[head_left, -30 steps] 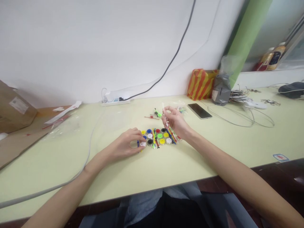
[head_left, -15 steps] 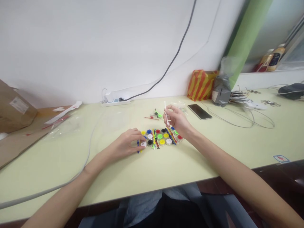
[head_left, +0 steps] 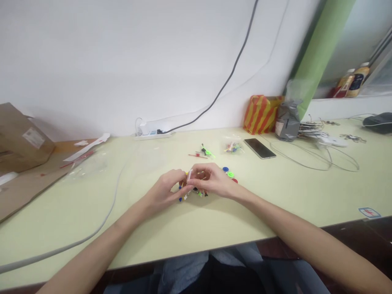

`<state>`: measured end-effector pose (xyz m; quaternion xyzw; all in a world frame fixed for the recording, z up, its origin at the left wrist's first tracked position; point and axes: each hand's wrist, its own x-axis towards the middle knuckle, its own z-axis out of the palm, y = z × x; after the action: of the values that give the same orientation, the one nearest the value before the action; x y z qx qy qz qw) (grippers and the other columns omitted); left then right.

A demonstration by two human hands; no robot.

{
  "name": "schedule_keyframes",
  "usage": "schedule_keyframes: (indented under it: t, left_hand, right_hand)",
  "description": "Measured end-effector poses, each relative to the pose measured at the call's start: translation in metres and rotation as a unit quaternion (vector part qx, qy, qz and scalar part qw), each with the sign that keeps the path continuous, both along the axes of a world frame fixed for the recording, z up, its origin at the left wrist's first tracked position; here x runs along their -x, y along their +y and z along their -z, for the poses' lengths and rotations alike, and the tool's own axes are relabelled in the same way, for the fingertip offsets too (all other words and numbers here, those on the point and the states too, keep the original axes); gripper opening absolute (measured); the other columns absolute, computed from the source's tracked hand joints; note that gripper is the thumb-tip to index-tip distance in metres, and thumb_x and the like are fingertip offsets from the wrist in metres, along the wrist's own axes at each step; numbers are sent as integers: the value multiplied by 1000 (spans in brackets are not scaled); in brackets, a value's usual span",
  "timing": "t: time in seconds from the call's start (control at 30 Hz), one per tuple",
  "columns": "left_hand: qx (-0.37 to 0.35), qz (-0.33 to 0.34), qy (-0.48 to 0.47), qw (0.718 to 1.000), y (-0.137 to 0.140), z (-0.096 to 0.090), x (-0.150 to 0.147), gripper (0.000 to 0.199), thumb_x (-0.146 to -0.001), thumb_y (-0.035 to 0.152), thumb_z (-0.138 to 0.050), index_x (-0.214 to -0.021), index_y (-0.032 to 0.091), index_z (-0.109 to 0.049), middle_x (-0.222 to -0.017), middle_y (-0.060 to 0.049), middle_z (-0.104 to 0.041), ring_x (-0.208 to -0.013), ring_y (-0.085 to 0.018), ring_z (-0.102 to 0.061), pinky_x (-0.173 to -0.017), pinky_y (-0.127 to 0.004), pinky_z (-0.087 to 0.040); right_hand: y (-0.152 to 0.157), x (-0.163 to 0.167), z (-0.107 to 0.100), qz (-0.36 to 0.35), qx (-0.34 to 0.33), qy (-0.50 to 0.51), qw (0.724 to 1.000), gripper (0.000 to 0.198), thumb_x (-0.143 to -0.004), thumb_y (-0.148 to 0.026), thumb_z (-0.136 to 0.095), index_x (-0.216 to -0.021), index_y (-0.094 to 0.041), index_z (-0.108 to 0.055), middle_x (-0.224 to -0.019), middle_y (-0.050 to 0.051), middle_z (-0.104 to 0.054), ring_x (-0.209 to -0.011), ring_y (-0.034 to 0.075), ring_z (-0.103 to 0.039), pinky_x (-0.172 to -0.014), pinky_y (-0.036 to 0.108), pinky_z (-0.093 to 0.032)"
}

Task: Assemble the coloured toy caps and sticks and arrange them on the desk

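Bright, soft light — edges stretched.

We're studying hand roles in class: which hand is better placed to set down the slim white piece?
Probably the right hand: it appears to pinch the slim white piece. The left hand is close alongside, seemingly not holding it.

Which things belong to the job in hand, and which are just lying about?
Job, judging by the hands:
white piece, in the right hand
coloured discs, beside that hand
bagged pieces, probably

Lying about, apparently:
phone
striped bag
power strip
cardboard
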<state>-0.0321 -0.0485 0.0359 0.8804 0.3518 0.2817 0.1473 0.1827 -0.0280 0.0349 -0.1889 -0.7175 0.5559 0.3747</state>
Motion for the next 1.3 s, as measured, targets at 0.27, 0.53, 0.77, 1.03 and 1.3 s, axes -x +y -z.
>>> schedule_keyframes:
  t: [0.27,0.53,0.77,1.03,1.3]
  left_hand:
    - [-34,-79,-36,996,9,-2,8,21,-98,34,-56,-92,19,-69,-72,1,-66,-62,-10,-52,-60,-22,-40]
    - [8,-203,137,969,29,6,38,22,-94,40,-52,-99,22,-64,-64,2,-62,-58,-16,-54,-60,-26,-35]
    - [23,-241,163,956,28,5,31,36,-93,39,-45,-62,20,-44,-55,2,-43,-53,-14,-38,-56,-28,-21]
    - [111,-242,163,950,27,2,31,44,-88,40,-46,-51,20,-34,-55,4,-22,-53,-12,-18,-55,-30,-16]
    - [122,-211,207,947,25,6,27,52,-91,47,-48,-46,21,-41,-53,3,-24,-50,-12,-17,-54,-29,-16]
  right_hand:
    - [18,-19,-10,184,-12,81,980,26,-88,-40,-65,-102,-19,-65,-62,-5,-53,-49,9,-47,-43,20,-34]
    - [58,-59,-9,396,-46,92,912,14,-82,-32,-60,-86,-20,-64,-53,-6,-38,-47,10,-28,-44,23,-21]
    - [55,-52,-4,375,-119,31,919,18,-86,-36,-57,-85,-20,-65,-62,-2,-50,-54,12,-38,-48,24,-27]
    - [54,-52,-3,366,-154,-3,918,18,-89,-33,-55,-87,-20,-66,-57,-4,-45,-52,12,-36,-50,25,-26]
    - [53,-50,-1,357,-162,-18,920,18,-89,-33,-53,-87,-20,-65,-56,-4,-43,-51,12,-33,-50,26,-25]
